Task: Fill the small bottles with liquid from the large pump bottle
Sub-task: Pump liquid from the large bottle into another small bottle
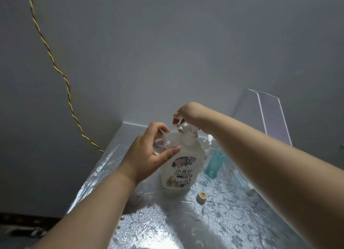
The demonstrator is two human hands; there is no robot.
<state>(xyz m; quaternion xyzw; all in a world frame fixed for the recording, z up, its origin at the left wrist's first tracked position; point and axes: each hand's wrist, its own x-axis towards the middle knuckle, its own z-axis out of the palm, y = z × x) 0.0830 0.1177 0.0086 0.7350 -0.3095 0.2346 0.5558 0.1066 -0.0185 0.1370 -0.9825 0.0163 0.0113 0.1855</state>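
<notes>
Hands bracket large pump bottle (183, 167), upright between them. Right hand (189, 112) curls over pump head (183, 127) from above. Left hand (149, 156) pinches small clear bottle (161, 143) just left of pump head, mouth seemingly tipped toward it; glare blurs this.

Centre of frame: my left hand (149, 156) grips a small clear bottle (161, 144) just beside the neck of the large pump bottle (179, 171), which stands upright on the silver floral table (214, 228). My right hand (188, 112) sits on the pump, fingers curled over it. Right of centre: teal bottle (215, 164), upright; white cap (201, 197) below it. Upper left: twisted wire (50, 55).
</notes>
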